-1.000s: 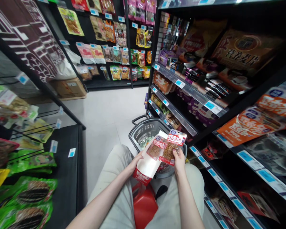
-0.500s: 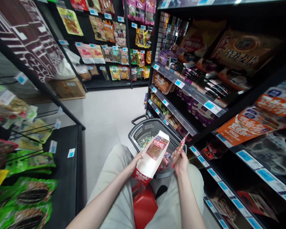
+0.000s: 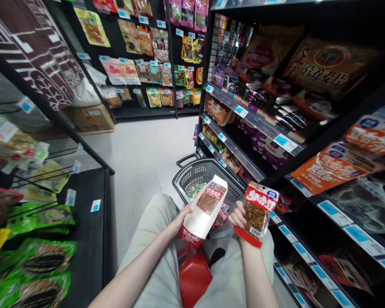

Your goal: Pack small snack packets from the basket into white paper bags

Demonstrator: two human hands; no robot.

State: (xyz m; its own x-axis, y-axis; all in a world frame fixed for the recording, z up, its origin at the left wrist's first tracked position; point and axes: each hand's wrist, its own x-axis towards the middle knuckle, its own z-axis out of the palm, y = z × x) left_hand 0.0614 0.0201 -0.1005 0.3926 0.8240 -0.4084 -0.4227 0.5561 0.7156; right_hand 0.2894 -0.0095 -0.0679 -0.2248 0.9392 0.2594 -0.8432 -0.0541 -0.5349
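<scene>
My left hand (image 3: 182, 217) grips the left side of a white and red cardboard display box (image 3: 197, 224), tilted above the basket. A printed snack packet (image 3: 211, 199) shows at the box's far end. In my right hand (image 3: 238, 216) is a red and clear snack packet (image 3: 259, 209) with brown contents, its printed face turned up toward me. Fingers are closed on its left edge. Beneath both hands stands a grey shopping basket (image 3: 186, 177) with green-white packets (image 3: 197, 191) and red packets (image 3: 222, 216) inside.
Shelves with price tags (image 3: 284, 141) rise close on my right, holding orange bags (image 3: 329, 167). A low black shelf (image 3: 93, 231) with green bags (image 3: 40, 256) runs along my left. Between my knees is a red object (image 3: 195, 276). A cardboard carton (image 3: 90, 119) sits on the floor ahead.
My right hand has turned the snack packet from edge-on to face-up, swinging it out to the right. The left hand and the box stay nearly in place.
</scene>
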